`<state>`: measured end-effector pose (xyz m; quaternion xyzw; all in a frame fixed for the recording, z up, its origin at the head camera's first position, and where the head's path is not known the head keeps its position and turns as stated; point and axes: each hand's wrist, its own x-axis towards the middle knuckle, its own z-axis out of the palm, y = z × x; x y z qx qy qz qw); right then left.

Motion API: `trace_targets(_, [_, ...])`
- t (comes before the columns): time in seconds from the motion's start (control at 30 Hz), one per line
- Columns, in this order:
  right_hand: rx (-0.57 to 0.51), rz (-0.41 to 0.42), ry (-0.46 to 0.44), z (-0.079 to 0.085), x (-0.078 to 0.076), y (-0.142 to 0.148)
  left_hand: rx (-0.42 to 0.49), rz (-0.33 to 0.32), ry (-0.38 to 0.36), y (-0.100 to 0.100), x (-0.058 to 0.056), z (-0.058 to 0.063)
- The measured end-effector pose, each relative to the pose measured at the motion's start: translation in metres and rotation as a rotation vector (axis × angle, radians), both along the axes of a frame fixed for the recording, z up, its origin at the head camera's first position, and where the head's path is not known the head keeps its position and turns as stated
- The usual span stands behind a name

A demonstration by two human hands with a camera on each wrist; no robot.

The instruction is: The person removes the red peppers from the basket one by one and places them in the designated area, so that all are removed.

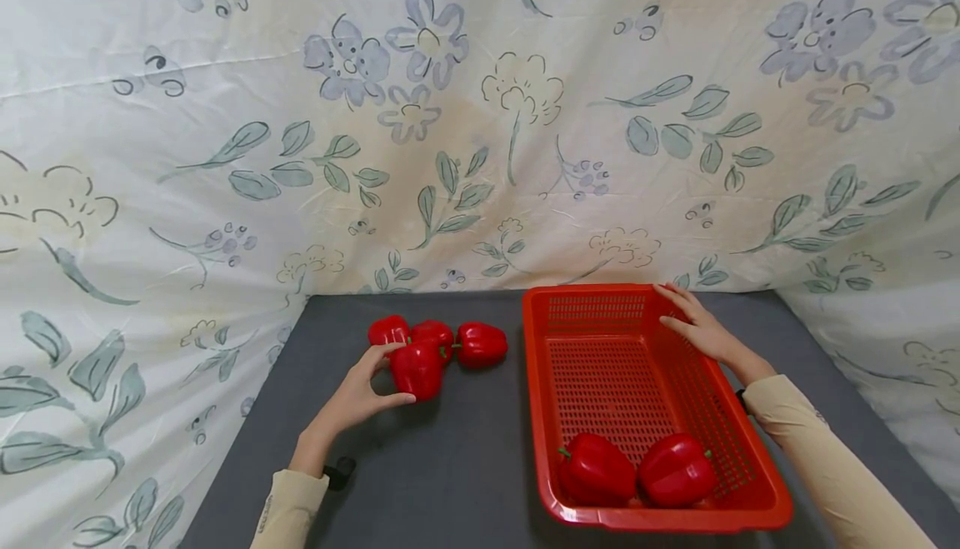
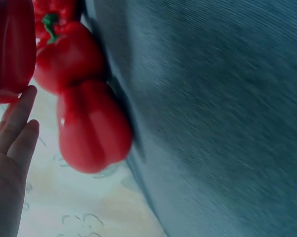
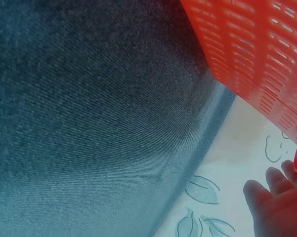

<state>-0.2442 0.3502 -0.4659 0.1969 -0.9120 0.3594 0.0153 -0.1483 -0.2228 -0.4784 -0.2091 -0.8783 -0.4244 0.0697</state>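
Two red bell peppers basketed, one held

Near: pair in red slotted basket. Next: held bell pepper, pinched by left hand outside basket. Probable risk: slip from loose pinch on glossy skin, or bump into three peppers behind. Right hand loose-fingered at far-right rim. Right wrist view only: basket's outer wall.

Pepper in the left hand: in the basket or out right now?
Out: the left hand holds the pepper over the gray table, to the left of the red basket.
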Motion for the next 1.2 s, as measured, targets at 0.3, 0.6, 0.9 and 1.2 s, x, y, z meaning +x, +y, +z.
trace_targets(0.3, [0.132, -0.008, 0.022, 0.006, 0.0, -0.002, -0.003, 0.051, -0.039, -0.019, 0.01, -0.007])
trace_targets(0.6, [0.234, -0.007, 0.065, 0.01, 0.001, -0.003, 0.013, 0.08, -0.068, -0.02, 0.027, 0.013])
trace_targets(0.9, [0.247, 0.002, 0.067, 0.012, -0.001, -0.005, -0.001, 0.142, -0.137, -0.034, 0.031, 0.005])
trace_targets(1.2, [0.212, -0.004, 0.009, 0.016, 0.0, -0.007, -0.025, 0.173, -0.14, -0.054, 0.024, -0.02])
